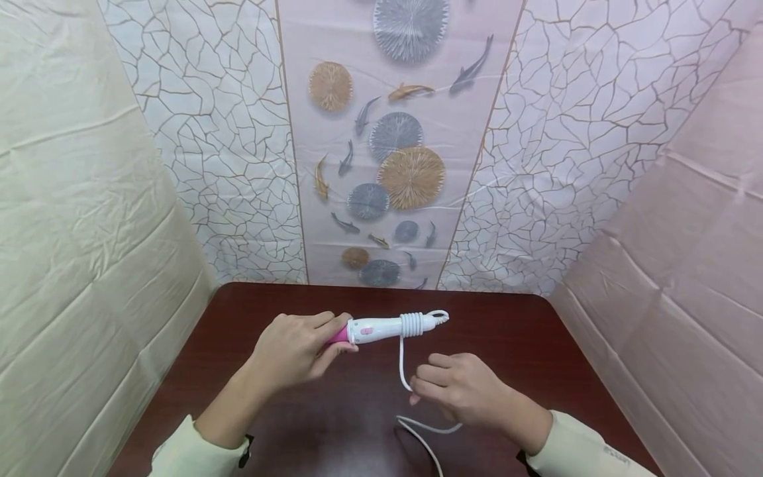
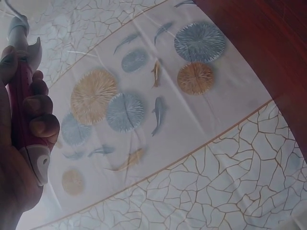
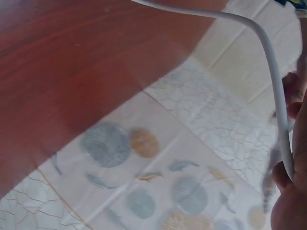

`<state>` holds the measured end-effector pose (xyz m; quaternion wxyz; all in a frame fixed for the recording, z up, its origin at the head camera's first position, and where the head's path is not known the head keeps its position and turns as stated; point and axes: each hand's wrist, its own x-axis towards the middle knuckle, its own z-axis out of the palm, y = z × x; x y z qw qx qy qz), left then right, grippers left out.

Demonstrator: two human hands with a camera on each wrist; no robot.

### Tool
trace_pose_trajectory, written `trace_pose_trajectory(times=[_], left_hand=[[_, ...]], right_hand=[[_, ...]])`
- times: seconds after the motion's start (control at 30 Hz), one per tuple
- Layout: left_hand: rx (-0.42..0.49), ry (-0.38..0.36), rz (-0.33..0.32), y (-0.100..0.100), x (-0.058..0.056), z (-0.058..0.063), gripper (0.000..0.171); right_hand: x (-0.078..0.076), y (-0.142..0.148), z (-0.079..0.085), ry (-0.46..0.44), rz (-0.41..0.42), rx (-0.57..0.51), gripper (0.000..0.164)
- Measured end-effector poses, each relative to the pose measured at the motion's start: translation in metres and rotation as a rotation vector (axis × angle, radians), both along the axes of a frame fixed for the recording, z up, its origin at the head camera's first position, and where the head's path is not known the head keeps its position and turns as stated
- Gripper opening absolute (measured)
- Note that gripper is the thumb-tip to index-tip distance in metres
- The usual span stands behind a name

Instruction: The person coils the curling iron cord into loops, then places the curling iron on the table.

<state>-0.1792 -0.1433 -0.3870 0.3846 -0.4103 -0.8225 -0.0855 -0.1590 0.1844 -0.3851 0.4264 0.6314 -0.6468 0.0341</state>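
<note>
My left hand (image 1: 291, 349) grips a small hair iron (image 1: 381, 329) by its pink end, holding it level over the table. Its white handle, with a pink switch, points to the right. Several turns of white cord (image 1: 411, 324) are wound round the handle near its tail. In the left wrist view, fingers curl round the pink body (image 2: 21, 103). My right hand (image 1: 461, 389), lower and to the right, pinches the cord running down from the coils. In the right wrist view the cord (image 3: 271, 62) passes into that hand, whose fingertips are mostly hidden.
A loose stretch of cord (image 1: 420, 440) hangs below the right hand toward the near edge of the dark red-brown table (image 1: 334, 424). Patterned cloth (image 1: 369, 132) rises behind the table, and pale cloth walls stand at the left and right.
</note>
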Motion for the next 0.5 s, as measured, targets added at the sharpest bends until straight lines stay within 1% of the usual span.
trace_pose_trajectory(times=[0.17, 0.27, 0.43, 0.5], left_hand=[[-0.005, -0.015, 0.003, 0.002, 0.0, -0.003, 0.045], [-0.018, -0.022, 0.004, 0.003, 0.001, -0.004, 0.042], [-0.036, -0.016, -0.013, 0.007, 0.003, -0.008, 0.041], [-0.044, -0.012, -0.024, 0.009, 0.003, -0.01, 0.041]], right_hand=[[0.006, 0.0, 0.018, 0.05, 0.028, -0.032, 0.027], [0.006, 0.0, 0.028, 0.086, 0.036, -0.073, 0.028], [0.0, 0.002, 0.043, 0.15, -0.008, -0.126, 0.032], [-0.003, 0.003, 0.048, 0.157, -0.027, -0.131, 0.032]])
